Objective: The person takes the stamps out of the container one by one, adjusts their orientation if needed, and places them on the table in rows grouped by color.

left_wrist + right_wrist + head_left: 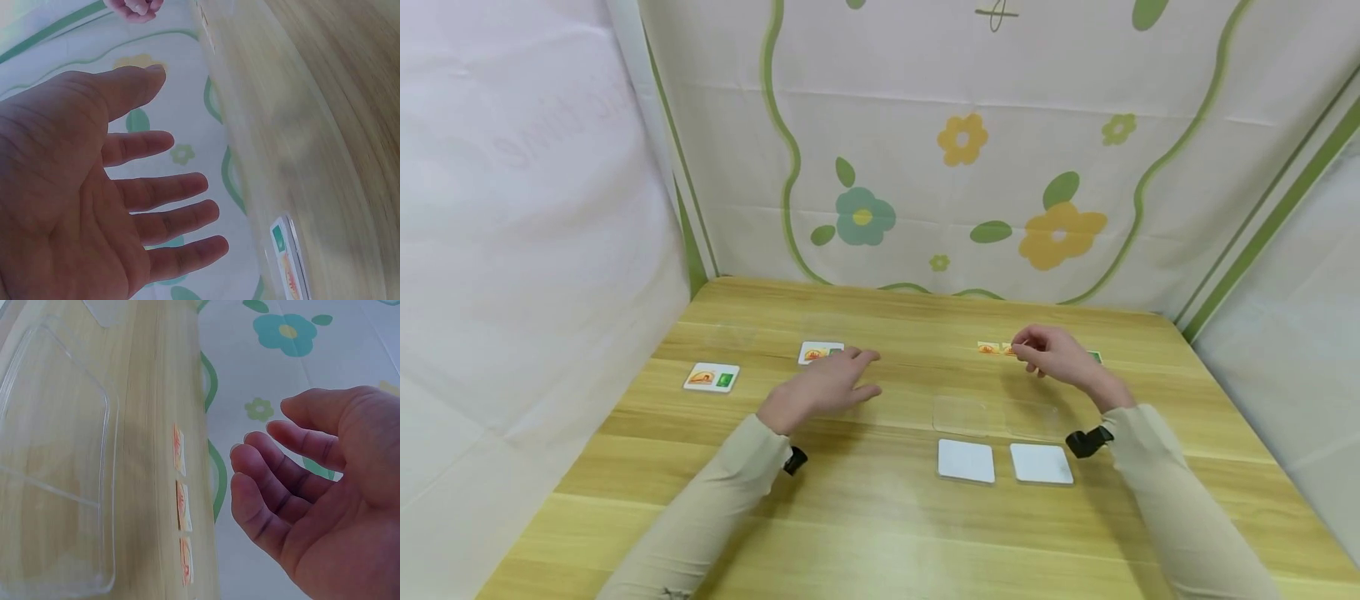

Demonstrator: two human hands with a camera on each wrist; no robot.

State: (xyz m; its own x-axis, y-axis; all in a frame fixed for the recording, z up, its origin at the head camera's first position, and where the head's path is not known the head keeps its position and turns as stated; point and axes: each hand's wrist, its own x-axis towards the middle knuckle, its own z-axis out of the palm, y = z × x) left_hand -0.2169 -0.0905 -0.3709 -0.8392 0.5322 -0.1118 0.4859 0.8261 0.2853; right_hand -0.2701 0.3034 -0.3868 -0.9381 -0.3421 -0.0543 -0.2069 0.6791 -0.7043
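Note:
My left hand hovers above the table near a white card with an orange picture and a green patch. Its fingers are extended, with nothing in them. At the right, my right hand is over a row of small orange-and-white pieces. The right wrist view shows three such pieces lying on the wood, apart from the hand. Its fingers are loosely bent around empty space. A green piece shows partly behind this hand.
A second printed card lies far left. Two plain white cards or stacks, one left and one right, sit nearer me. Transparent plastic pieces lie just beyond them. Fabric walls border the wooden table.

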